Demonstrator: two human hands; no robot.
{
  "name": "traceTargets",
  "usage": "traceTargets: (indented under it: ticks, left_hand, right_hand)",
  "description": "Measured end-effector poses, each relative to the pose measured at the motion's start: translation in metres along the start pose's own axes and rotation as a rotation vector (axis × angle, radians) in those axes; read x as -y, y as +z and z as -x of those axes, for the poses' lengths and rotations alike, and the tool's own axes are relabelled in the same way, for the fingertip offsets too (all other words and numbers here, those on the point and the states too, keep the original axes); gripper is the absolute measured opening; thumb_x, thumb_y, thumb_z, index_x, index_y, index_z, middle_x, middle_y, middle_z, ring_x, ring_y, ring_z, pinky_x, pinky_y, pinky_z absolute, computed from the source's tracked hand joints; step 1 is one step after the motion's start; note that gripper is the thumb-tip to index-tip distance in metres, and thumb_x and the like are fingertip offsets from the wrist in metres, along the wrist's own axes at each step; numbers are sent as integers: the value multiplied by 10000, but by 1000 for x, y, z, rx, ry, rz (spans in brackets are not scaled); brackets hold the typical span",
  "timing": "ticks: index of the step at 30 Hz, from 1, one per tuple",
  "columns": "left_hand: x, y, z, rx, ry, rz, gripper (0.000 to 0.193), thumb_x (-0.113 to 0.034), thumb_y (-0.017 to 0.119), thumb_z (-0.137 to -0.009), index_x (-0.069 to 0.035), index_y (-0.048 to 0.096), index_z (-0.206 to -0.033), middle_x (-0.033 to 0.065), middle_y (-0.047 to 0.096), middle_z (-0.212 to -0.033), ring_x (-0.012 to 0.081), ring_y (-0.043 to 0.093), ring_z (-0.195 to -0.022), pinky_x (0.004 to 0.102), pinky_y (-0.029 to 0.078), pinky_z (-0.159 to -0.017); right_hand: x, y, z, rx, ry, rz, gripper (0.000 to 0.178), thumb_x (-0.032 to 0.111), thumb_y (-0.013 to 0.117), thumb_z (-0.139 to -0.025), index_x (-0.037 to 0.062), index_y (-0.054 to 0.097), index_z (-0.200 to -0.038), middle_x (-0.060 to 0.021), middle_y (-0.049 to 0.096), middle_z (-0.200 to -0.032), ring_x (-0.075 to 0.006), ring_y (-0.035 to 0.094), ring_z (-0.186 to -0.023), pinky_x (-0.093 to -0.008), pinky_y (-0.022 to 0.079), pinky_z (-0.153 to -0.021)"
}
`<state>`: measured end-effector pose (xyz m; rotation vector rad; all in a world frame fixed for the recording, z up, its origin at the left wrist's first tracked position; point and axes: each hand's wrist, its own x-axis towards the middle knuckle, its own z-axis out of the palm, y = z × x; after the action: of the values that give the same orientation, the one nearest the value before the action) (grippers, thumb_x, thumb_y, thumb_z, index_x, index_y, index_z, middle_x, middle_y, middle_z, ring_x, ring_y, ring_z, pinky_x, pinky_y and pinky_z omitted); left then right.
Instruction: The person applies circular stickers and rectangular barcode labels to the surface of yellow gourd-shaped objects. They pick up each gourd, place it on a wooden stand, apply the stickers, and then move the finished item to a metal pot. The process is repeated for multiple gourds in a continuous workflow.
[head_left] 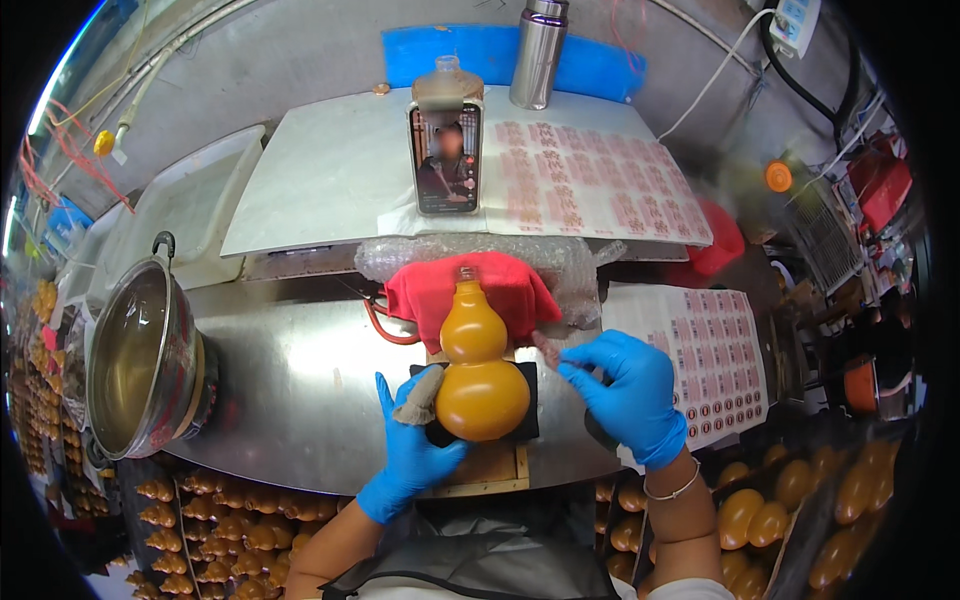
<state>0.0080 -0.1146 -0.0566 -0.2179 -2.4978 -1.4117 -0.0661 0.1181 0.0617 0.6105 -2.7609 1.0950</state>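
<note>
A glossy amber gourd-shaped bottle (484, 400) lies in front of me on a dark pad (527, 385), its clear threaded neck pointing away. My left hand (412, 450), in a blue glove, is at the left of its larger bulb, with the thumb close to the lower side. A grey-brown piece of cloth (419, 397) sits at that hand's fingers, and one finger stretches out beside it. On the right, my blue-gloved right hand (630, 392) pinches a small reddish printed label (546, 348) just off the bottle's waist. Red cloth (415, 290) lies under the bottle's upper end.
A large pot of yellowish liquid (130, 350) stands at the left. Label sheets (690, 350) lie at the right, with more on the raised white board (320, 170). That board bears a phone (446, 160); a steel flask (538, 60) stands behind. Several gourd bottles (740, 515) fill racks below the bench.
</note>
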Motion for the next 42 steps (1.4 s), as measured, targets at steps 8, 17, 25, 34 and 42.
traceTargets:
  ticks: [8, 17, 25, 34, 42]
  left_hand:
    - [-5, -2, -13, 85, -66, 20, 909, -346, 737, -639, -18, 315, -1374, 171, 473, -1306, 305, 423, -1248, 526, -87, -1079]
    - [1, -9, -12, 201, -56, 204, 950, -356, 745, -676, -10, 239, -1402, 184, 360, -1384, 307, 335, -1304, 463, -58, -1107]
    - [-3, -3, -11, 172, -232, 563, 775, -203, 624, -832, 0, 165, -1423, 187, 254, -1417, 271, 289, -1309, 377, 257, -1072]
    - [-5, -4, -10, 155, -238, 635, 755, -200, 609, -835, 0, 177, -1420, 180, 267, -1399, 267, 301, -1293, 373, 241, -1077]
    - [-15, -6, -18, 154, -278, 652, 840, -238, 665, -790, 5, 166, -1420, 184, 295, -1383, 282, 344, -1276, 377, 310, -1047]
  right_hand:
    - [30, 19, 8, 459, 390, -958, 141, 74, 678, -802, -13, 662, -911, -63, 652, -902, -111, 608, -815, -240, 501, -736]
    - [20, 53, 27, 270, 331, -818, 251, 65, 673, -808, -5, 644, -1047, -91, 651, -961, -126, 608, -858, -251, 499, -795]
    - [24, 65, 42, 10, 359, -857, 386, 18, 669, -801, 30, 576, -1176, -78, 650, -947, -111, 608, -845, -238, 499, -779]
    - [9, 71, 40, -96, 457, -1079, 443, -30, 673, -771, 21, 545, -1192, -19, 619, -841, -67, 567, -759, -210, 480, -738]
    - [-12, 86, 37, -135, 504, -1061, 496, 57, 692, -793, 24, 506, -1252, -10, 571, -969, -31, 493, -722, -169, 433, -727]
